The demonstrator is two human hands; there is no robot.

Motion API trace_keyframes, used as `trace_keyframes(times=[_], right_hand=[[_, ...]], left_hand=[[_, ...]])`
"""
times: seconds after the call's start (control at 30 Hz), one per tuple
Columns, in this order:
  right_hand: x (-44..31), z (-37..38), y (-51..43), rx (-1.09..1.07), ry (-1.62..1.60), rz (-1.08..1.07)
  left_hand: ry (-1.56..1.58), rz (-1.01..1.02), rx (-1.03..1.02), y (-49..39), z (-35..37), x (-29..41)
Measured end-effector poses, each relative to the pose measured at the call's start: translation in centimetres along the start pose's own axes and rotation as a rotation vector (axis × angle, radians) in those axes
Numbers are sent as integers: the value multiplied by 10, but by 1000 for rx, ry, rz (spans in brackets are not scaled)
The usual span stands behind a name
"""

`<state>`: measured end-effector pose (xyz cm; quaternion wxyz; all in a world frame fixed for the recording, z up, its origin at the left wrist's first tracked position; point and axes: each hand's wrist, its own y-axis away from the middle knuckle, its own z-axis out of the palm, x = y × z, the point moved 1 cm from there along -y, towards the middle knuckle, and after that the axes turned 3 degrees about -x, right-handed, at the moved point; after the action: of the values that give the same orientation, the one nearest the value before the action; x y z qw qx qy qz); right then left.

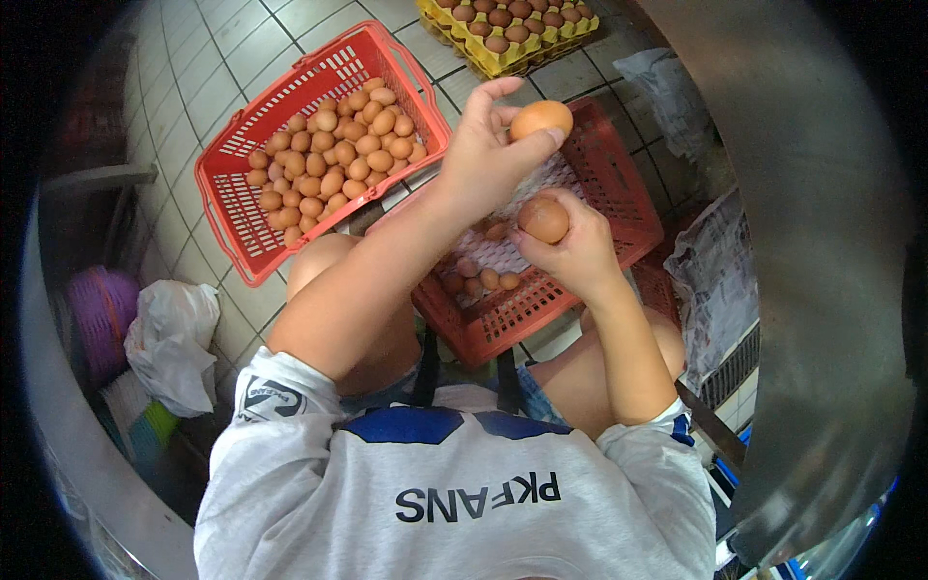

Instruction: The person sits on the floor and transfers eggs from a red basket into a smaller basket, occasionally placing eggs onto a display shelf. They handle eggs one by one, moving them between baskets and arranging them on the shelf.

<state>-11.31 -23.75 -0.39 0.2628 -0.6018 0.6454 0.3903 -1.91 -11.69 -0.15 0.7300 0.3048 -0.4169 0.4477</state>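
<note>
My left hand [489,148] grips a brown egg [541,121] between thumb and fingers, over the far side of a red plastic crate [622,177]. Below and a little to the right, my right hand [573,243] is closed around a second brown egg [544,220], above the same crate. Several brown eggs [489,278] lie at the crate's near left, and patterned lining shows inside it; my hands and forearm hide part of its inside. A red shopping basket [290,87] holding many brown eggs [344,152] stands to the left, beyond my left forearm.
Stacked yellow egg trays [493,61] with brown eggs stand on the tiled floor [254,43] at the top. A white plastic bag [174,341] and a purple bundle [105,312] lie at the left. Newspaper-like sheets [714,283] and a large metal surface [826,290] flank the right.
</note>
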Motion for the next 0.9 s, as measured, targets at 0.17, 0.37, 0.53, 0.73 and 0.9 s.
trace_keyframes(times=[0.17,0.37,0.53,0.73,0.9], right_hand=[[52,3,-13,60,-214,139],[128,-15,-3,-71,-47,591],[202,31,-43,-247,459,531],[315,57,-97,-431,658,529],[378,79,-82,-99,650,487]], left_hand=[[-182,-34,100,2,-24,23],[-73,-70,190,24,-69,58],[80,-120,308,36,-103,83],[-21,-241,423,45,-129,92],[-13,-399,537,54,-146,102]])
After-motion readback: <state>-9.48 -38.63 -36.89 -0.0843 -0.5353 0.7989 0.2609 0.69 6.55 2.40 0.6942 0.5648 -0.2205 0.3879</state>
